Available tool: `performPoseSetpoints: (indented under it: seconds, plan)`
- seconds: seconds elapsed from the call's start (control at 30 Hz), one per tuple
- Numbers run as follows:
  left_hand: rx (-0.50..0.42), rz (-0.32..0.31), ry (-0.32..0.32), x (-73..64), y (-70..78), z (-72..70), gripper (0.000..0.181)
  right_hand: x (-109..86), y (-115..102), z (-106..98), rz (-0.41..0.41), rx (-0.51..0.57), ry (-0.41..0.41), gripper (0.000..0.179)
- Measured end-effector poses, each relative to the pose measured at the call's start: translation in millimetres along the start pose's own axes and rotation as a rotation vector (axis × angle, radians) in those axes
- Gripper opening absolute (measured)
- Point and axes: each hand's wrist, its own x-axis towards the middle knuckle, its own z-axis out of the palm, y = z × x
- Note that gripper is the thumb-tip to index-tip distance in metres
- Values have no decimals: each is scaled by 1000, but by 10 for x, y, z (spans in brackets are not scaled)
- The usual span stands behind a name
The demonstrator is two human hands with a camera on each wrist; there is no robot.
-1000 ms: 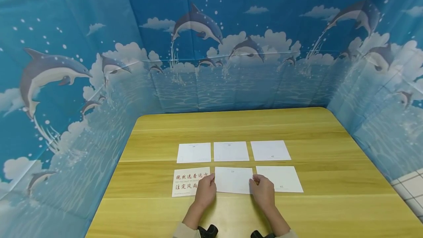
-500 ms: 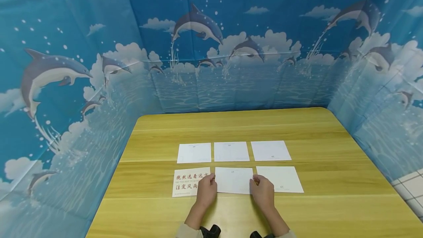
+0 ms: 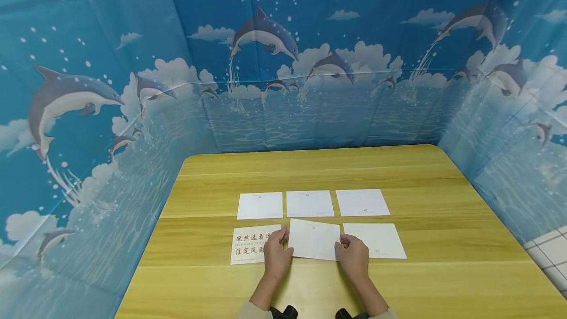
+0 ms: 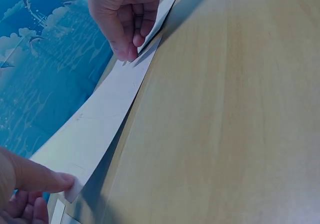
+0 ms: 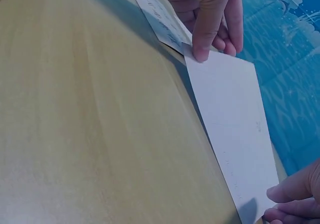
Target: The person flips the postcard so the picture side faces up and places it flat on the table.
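Over the table (image 3: 443,284), left fingers (image 3: 278,235), hiding some lettering (image 3: 250,243), and right fingers (image 3: 349,239) pinch 1 card (image 3: 313,242).

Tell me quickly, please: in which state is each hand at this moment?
Left hand: holding the left end of the front-row middle card.
Right hand: holding the right end of the same card.

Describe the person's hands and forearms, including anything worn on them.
The left hand and right hand are ungloved. The left sleeve and right sleeve are pale beige. Black, rounded devices, the left one and right one, probably cameras, sit near the wrists. No cables show.
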Motion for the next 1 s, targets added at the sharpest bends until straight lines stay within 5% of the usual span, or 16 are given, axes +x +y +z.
performPoseSetpoints:
  seconds: [0.3,0.6,1.0]
  plan:
    - [-53,10,0,31,-24,-30,40,62,-1,-35,59,104,2,24]
    - [-47,17,-44,49,-89,-119,21,151,64,-89,140,197,-145,30]
    - [39,136,-85,50,-87,-268,7,107,46,-293,1,181,-208,21]
